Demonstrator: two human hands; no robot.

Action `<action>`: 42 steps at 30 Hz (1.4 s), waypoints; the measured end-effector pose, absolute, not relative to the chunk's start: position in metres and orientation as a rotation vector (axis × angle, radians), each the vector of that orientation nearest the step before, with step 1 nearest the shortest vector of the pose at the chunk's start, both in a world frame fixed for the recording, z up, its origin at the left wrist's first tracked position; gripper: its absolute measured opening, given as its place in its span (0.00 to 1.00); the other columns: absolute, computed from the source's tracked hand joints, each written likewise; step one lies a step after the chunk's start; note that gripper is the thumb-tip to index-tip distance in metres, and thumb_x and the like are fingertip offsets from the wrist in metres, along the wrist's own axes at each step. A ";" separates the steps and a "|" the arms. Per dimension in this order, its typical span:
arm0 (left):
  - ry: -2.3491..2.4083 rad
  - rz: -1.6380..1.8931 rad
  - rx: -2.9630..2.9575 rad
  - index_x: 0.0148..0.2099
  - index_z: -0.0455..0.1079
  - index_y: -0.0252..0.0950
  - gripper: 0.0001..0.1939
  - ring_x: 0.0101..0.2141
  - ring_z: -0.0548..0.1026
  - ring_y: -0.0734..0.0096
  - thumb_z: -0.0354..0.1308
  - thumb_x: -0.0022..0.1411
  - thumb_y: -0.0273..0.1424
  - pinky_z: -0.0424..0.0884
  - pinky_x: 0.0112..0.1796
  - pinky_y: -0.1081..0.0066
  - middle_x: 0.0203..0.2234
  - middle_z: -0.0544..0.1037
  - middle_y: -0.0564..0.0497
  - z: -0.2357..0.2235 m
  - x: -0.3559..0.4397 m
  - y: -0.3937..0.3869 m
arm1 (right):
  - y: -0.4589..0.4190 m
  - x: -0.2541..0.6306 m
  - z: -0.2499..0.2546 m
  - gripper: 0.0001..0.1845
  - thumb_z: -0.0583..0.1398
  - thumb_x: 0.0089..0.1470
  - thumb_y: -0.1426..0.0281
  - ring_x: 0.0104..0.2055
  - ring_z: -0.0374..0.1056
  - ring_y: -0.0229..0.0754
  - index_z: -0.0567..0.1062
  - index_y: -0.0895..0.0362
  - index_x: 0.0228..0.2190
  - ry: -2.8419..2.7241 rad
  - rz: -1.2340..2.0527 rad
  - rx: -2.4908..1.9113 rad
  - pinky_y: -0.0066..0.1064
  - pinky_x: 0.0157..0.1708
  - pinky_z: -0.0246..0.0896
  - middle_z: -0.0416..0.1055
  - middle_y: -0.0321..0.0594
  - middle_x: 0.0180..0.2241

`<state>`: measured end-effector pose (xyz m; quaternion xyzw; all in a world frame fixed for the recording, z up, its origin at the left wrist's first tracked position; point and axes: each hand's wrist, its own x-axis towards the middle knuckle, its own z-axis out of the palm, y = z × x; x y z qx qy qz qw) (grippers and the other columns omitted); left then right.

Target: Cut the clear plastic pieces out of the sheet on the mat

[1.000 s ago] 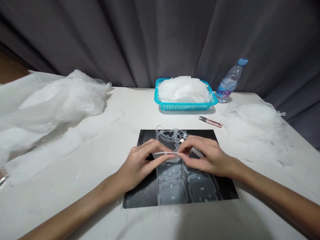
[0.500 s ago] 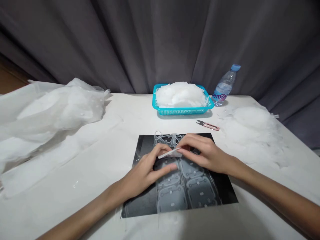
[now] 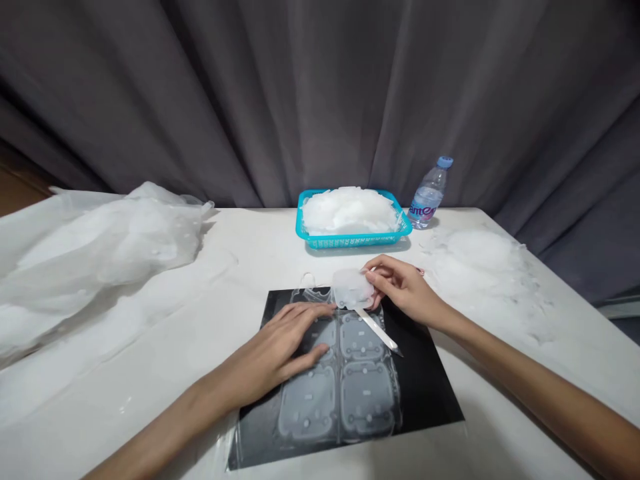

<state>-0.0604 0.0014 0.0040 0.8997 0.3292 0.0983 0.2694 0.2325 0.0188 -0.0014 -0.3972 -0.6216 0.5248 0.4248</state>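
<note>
A thin translucent white plastic piece point(image 3: 353, 288) with rounded corners is pinched in my right hand point(image 3: 403, 287), tilted up over the back of a black mat point(image 3: 425, 373). A slim white tool point(image 3: 376, 331) with a dark pointed tip slants out from beneath that piece. Its upper end is hidden, so I cannot tell whether my right hand holds it too. Clear moulded sheets point(image 3: 367, 400) with rounded-square panels cover the mat. My left hand point(image 3: 285, 343) rests over their left side, fingers stretched out and holding nothing.
Behind the mat stands a turquoise basket point(image 3: 357, 242) heaped with white pieces, with a water bottle point(image 3: 427, 197) beside it. White translucent pieces point(image 3: 485, 280) are piled at right. Large plastic bags point(image 3: 115, 233) lie at left. A grey curtain point(image 3: 280, 100) hangs behind the table.
My hands have moved apart; the right now holds the piece alone, its face turned towards me, and the left has lowered onto the sheets. The white tool has come into sight. The view has tipped up.
</note>
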 end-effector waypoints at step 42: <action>0.784 0.221 2.607 0.74 0.58 0.48 0.36 0.69 0.63 0.45 0.57 0.70 0.55 0.66 0.65 0.44 0.73 0.60 0.46 -0.008 -0.047 -0.021 | 0.178 0.292 0.049 0.11 0.60 0.65 0.67 0.39 0.73 0.49 0.76 0.57 0.31 -1.693 0.007 -1.753 0.33 0.39 0.60 0.79 0.48 0.34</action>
